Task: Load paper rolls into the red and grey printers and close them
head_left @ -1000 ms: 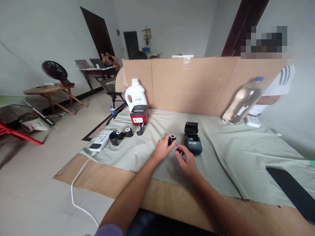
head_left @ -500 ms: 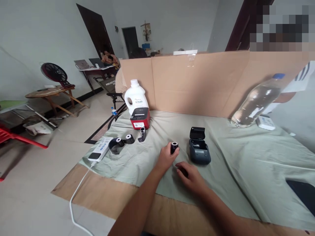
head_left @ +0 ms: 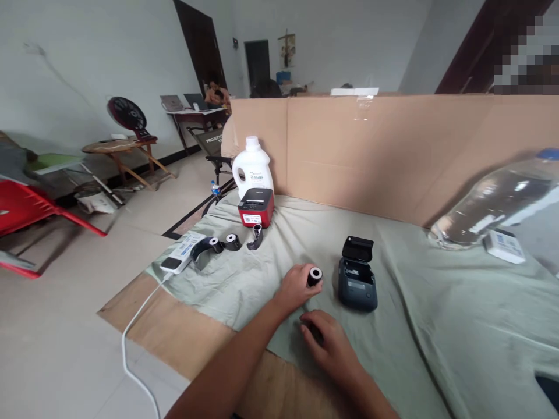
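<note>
My left hand (head_left: 299, 286) is wrapped round a small black roll (head_left: 315, 276) with a pale core, its round end facing up. Close by on the near side, my right hand (head_left: 325, 337) is curled low over the cloth; a dark patch shows between its fingers, and whether it is an object or shadow is unclear. To the right of both hands stands a small dark portable printer (head_left: 358, 288), its lid (head_left: 358, 249) raised and its compartment exposed. More black rolls lie left: one roll (head_left: 233, 242), another roll (head_left: 215, 245) and a partly unwound roll (head_left: 255, 237).
A red and black printer (head_left: 257, 208) stands before a white jug (head_left: 253, 169). A white power strip (head_left: 181, 254) with its cable (head_left: 131, 372) lies at the left edge. Behind rises a cardboard panel (head_left: 332, 151); a large clear bottle (head_left: 484, 201) leans beside a white box (head_left: 504, 245).
The view has swung left and the scene sits further right. The roll in my left hand now tips its end more toward me. My right hand has drawn slightly nearer to my body.
</note>
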{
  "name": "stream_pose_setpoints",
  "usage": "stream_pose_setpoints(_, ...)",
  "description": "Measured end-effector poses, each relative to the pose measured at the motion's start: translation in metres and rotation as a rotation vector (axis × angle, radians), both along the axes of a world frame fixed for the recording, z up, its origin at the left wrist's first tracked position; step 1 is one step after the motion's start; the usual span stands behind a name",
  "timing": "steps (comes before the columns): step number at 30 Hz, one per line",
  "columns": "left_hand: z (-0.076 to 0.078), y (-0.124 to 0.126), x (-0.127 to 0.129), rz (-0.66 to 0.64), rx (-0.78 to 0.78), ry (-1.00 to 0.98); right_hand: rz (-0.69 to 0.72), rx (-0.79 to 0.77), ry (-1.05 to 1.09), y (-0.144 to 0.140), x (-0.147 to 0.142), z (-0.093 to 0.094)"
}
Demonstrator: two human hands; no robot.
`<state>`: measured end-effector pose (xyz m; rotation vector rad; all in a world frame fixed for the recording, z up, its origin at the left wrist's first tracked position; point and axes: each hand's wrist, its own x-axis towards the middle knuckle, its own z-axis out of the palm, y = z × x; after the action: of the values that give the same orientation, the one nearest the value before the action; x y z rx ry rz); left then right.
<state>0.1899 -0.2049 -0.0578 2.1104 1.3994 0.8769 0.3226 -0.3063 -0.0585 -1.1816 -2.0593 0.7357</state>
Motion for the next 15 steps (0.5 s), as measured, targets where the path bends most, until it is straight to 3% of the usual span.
stream_pose_setpoints(9,0.008,-0.001,-0.005,0.023,0.043,0.033,0.176,0.033,-0.067,-0.018,-0.024,0.009)
stream_pose_setpoints(11,0.012,-0.003,-0.005,0.025,0.032,0.071,0.316,0.103,-0.116,-0.029,-0.038,0.015)
stream_pose_setpoints(15,0.014,-0.004,-0.004,0.044,0.024,0.117,0.780,0.234,-0.235,-0.066,-0.080,0.024)
